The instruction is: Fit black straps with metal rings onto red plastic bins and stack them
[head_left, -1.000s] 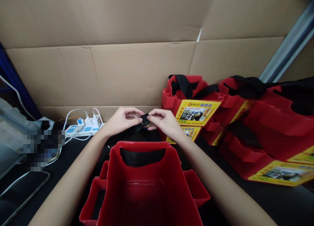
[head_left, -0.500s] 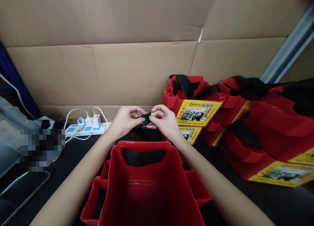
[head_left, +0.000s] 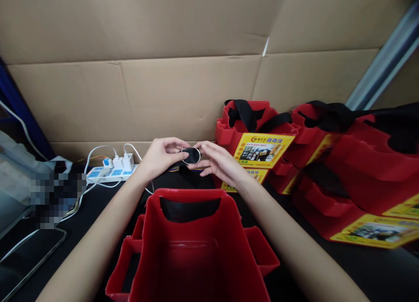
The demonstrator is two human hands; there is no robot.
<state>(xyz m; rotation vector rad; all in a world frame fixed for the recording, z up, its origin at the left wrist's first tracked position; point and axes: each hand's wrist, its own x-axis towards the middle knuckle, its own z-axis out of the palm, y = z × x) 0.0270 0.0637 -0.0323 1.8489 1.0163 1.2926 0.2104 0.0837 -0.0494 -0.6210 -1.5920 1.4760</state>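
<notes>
A metal ring (head_left: 200, 155) with a black webbing strap (head_left: 192, 154) laid through it is held up behind the red plastic tool box (head_left: 193, 258). My left hand (head_left: 163, 156) pinches the ring and strap from the left, thumb on top. Around the ring's right edge are the loosely curled fingers of my right hand (head_left: 219, 160), seemingly touching it. The box stands upright with its opening toward me, side pockets left and right. Black webbing (head_left: 190, 210) shows through the slot in its far wall.
To the right stand several red tool boxes (head_left: 376, 162) with black straps and yellow labels (head_left: 263, 150). A white power strip (head_left: 113, 174) with plugs and cables lies at the left, near a phone-like dark device (head_left: 31, 258). Cardboard (head_left: 163, 97) lines the back.
The strap now lies flatter across the ring, showing as a wider black patch. My right fingers have loosened from their tight pinch and spread. Both hands have shifted slightly left.
</notes>
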